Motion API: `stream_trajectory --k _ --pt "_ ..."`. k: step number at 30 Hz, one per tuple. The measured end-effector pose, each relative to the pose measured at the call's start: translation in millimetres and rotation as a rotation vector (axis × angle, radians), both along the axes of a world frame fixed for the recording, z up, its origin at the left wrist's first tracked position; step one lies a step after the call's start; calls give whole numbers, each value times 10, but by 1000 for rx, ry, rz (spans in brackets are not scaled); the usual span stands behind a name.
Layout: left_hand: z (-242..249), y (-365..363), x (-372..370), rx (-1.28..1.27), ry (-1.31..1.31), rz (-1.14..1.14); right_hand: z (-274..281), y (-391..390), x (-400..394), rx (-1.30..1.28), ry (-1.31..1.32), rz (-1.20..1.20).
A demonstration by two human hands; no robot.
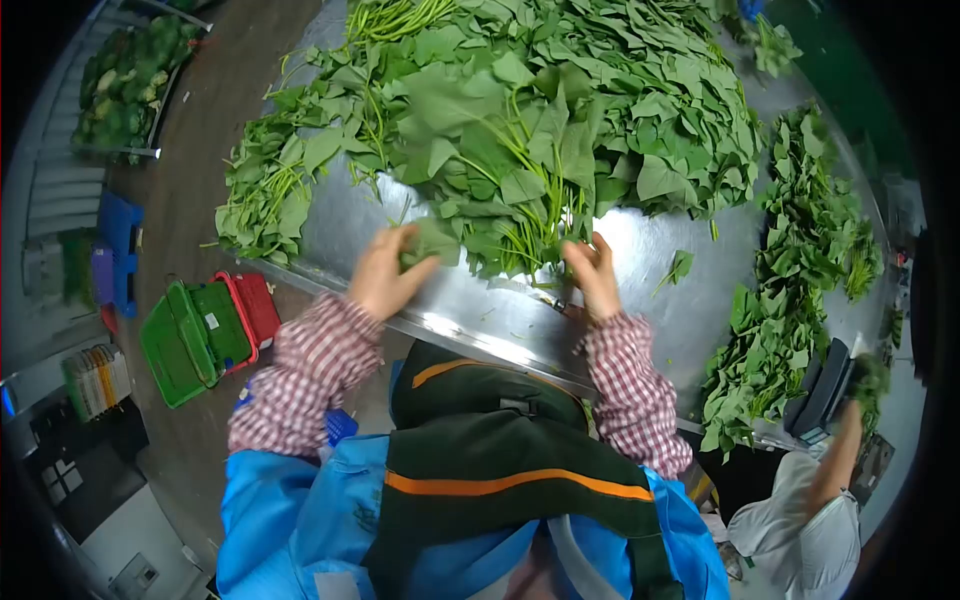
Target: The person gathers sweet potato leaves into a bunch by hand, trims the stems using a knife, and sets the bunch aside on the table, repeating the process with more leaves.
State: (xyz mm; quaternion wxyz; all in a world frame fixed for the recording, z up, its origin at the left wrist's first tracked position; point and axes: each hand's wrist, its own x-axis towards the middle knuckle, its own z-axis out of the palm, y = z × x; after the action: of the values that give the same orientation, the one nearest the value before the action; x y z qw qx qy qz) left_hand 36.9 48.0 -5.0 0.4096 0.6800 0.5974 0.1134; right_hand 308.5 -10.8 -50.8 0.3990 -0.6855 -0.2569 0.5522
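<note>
Left hand (383, 278), fingers parted, and right hand (594, 281), grip unclear, flank leafy greens (520, 188) by the near edge of the tabletop (645, 300), probably for easy reach.

Glare on metal table (625, 238), fisheye-bent edges, dark corners, blurred leaves (445, 100)

No text, number or brand can be read. A small white label (212, 321) sits on a green basket (222, 345), out to the left of the left hand (395, 275), its print too small. Nearer the body than both hands, a dark mark (366, 512) on the blue garment (300, 525) is illegible. Well right of the right hand (595, 280), the pale panel (815, 437) on a dark device (820, 385) is unreadable.
</note>
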Motion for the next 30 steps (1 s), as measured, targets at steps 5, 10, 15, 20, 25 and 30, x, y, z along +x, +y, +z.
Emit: stream_trajectory --k 5,10,15,20,25,30 --pt "-484 43 650 -153 -734 349 96 221 -291 254 55 146" --pt "-438 -27 441 -340 -799 850 386 68 72 -125 53 -150" --pt "-92 -170 174 -487 -804 773 -116 -277 592 292 -586 -374" --pt "96 -395 177 -450 -1123 594 543 -422 -499 325 -167 227" --pt "71 -523 352 -425 -1064 659 674 -37 -774 75 192 164" --pt "83 -642 166 -320 -891 687 670 -137 -520 117 433 -115"
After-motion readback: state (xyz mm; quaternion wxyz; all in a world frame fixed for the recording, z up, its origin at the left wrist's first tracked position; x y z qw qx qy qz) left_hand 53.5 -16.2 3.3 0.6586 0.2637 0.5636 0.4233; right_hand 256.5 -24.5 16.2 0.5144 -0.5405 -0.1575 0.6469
